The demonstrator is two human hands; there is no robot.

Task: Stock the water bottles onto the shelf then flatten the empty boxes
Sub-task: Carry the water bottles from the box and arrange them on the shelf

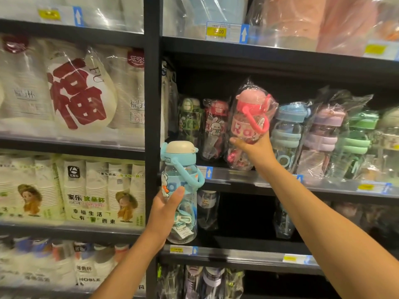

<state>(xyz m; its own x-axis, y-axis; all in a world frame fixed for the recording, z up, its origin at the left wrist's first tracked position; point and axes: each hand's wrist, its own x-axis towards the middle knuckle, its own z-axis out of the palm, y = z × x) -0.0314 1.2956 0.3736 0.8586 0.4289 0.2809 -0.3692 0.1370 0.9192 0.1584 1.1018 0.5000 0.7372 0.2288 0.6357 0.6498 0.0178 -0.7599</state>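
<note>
A person stocking a shop aisle holds a water bottle in each bare hand in front of a black shelving unit. The right hand (255, 148) reaches up to the shelf (254, 180), its grip wrapped round the middle of a pink-capped bottle (248, 117) sealed in a clear plastic bag, thumb on the near side and fingers behind. That bottle leans slightly and sits at the front of the shelf between a red-capped bottle (214, 126) and a pale blue bottle (286, 134); whether its base rests on the shelf cannot be told. Further right in the same row stand a lilac bottle (322, 139) and a green bottle (356, 143), all bagged, and a dark green bottle (190, 117) stands at the row's left end. The left hand (165, 210) is lower, its grip closed round the body of a blue-capped bottle (180, 169) with a cream lid and a looped blue strap, thumb laid across the rabbit label. This bottle is upright, held off the shelves, just in front of the unit's black upright post (152, 93). Left of the post, shelves carry bagged stacks of paper cups (75, 93). A yellow price tag (218, 31) is fixed to the shelf edge above.
</note>
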